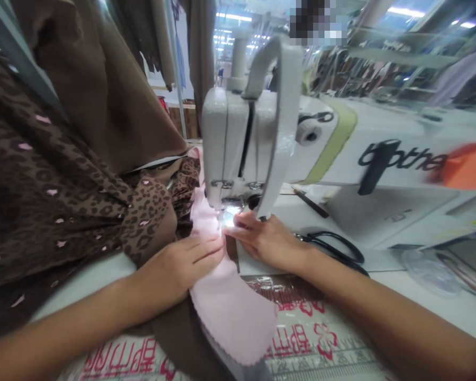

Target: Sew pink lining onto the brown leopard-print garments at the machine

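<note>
the pink fabric piece (238,312) lies under and in front of the left hand (178,267), its long axis running from beside the lit needle area (227,216) back toward the person, curving a little to the right where it widens into a rounded end. the left hand is the nearer one: its fingers lie close together on the narrow part, pressing on the cloth, but the thumb is hidden, so i cannot tell whether it also pinches a layer. the right hand (265,241) sits just beyond the right edge of that narrow part, fingers bent and tips close to the needle area; glare hides whether they hold anything. the head of the white sewing machine (241,143) stands right over the far stretch of the pink piece and, with its curved lever guard (283,121), hems in the right fingertips from above. on the left, leopard-print fabric (146,206) bunches up near the left hand and crowds that side. black-handled scissors (337,246) lie just past the right wrist, with a thin dark tool (311,203) farther back. a printed ruler (341,362) shows on the table near the person.
</note>
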The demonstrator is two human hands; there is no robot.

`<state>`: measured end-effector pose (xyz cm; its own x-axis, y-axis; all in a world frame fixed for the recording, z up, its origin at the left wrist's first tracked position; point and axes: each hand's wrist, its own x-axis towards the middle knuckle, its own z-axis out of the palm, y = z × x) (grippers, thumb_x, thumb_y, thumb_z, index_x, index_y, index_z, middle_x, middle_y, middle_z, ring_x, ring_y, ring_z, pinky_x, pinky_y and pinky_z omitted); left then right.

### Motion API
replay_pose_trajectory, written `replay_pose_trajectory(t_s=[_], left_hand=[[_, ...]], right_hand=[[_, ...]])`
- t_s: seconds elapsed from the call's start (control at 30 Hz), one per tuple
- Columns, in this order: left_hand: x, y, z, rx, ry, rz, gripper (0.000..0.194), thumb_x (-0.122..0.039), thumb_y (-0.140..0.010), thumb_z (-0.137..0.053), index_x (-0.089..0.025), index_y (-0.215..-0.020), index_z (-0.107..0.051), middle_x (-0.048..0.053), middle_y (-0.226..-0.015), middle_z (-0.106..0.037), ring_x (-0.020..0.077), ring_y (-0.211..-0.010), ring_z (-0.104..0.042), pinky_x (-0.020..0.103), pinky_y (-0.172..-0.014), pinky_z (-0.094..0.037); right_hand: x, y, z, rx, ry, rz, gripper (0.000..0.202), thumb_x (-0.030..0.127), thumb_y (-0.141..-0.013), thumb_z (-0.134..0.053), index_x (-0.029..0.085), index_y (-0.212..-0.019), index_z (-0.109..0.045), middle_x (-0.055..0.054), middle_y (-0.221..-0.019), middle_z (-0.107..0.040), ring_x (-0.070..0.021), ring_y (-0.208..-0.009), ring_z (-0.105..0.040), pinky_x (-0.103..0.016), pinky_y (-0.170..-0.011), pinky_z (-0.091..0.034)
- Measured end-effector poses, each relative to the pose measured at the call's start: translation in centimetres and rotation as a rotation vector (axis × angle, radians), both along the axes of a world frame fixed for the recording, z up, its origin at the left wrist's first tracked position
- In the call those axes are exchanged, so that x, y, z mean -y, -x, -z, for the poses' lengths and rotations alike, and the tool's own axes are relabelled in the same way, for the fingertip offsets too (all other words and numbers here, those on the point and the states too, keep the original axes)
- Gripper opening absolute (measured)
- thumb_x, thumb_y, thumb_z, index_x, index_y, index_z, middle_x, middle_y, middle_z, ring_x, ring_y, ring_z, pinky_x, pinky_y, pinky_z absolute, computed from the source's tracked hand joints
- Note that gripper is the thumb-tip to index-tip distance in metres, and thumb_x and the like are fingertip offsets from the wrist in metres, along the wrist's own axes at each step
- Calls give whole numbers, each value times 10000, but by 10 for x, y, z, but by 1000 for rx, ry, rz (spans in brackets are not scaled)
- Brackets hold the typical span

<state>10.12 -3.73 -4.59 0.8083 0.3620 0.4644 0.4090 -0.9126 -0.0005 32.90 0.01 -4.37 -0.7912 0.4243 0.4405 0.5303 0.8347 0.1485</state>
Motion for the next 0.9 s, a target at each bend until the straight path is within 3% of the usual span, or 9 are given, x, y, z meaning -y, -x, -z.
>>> replay_pose_trajectory(t_s=[0.1,0.17,0.27,0.33,0.47,0.6,0.7,0.8,0.9], left_hand=[[-11,7,-3,-49,18,47,307,-149,-979,-330,-80,-1137,-584,129,-1200,-611,200,-1170,-536,353,-1010,-477],[-9,14,-7,-52,38,-12,317,-169,-980,-327,-75,-1187,-549,145,-1232,-584,217,-1187,-518,381,-1013,-468],[13,22,-16,2,82,-137,332,-268,-975,-369,-66,-1183,-531,169,-1187,-582,248,-1138,-521,425,-974,-477],[32,22,-21,20,91,-70,333,-341,-962,-411,-70,-1062,-576,150,-1068,-610,248,-1037,-542,421,-944,-478],[55,13,-25,-119,125,135,219,-292,-937,-488,-104,-881,-585,69,-890,-593,199,-866,-523,352,-841,-473],[62,10,-23,-115,70,75,187,-93,-920,-439,-124,-773,-550,48,-816,-564,178,-780,-476,331,-759,-435],[69,19,-19,-72,30,48,266,-44,-919,-372,-125,-714,-522,45,-729,-527,169,-686,-433,313,-667,-405],[74,29,-18,-41,3,34,313,-60,-943,-317,-124,-749,-554,48,-706,-527,176,-667,-445,301,-610,-381],[78,32,-18,-22,-15,27,297,-80,-952,-334,-124,-805,-588,47,-723,-555,172,-669,-484,291,-596,-386]], right_hand=[[6,-4,-4,-107,66,-24,278,86,-892,-414,156,-1016,-653,-100,-920,-610,-200,-796,-545,-329,-695,-467],[21,-8,-17,-126,208,-54,265,124,-888,-448,138,-1091,-617,-117,-1002,-593,-222,-891,-541,-357,-767,-480],[58,-14,-38,-4,536,-91,308,227,-853,-558,153,-1153,-551,-107,-1086,-551,-217,-946,-526,-357,-836,-477],[81,-16,-40,57,645,-70,293,178,-812,-575,174,-1103,-544,-94,-1079,-535,-210,-921,-514,-348,-801,-474],[101,-15,-18,28,515,-40,188,50,-864,-424,166,-945,-549,-88,-950,-548,-197,-810,-475,-320,-672,-430],[100,-8,-5,-14,401,-48,154,80,-919,-398,150,-966,-527,-83,-892,-563,-188,-762,-480,-286,-609,-406],[101,2,-13,-153,515,24,131,108,-925,-392,155,-938,-513,-67,-861,-559,-160,-722,-512,-270,-618,-432],[101,15,-28,-452,716,136,84,177,-930,-415,179,-875,-479,-5,-719,-534,-128,-606,-504,-249,-566,-438],[100,26,-39,-681,943,-15,113,185,-925,-437,187,-1034,-464,-20,-830,-598,-128,-701,-587,-270,-662,-511]])
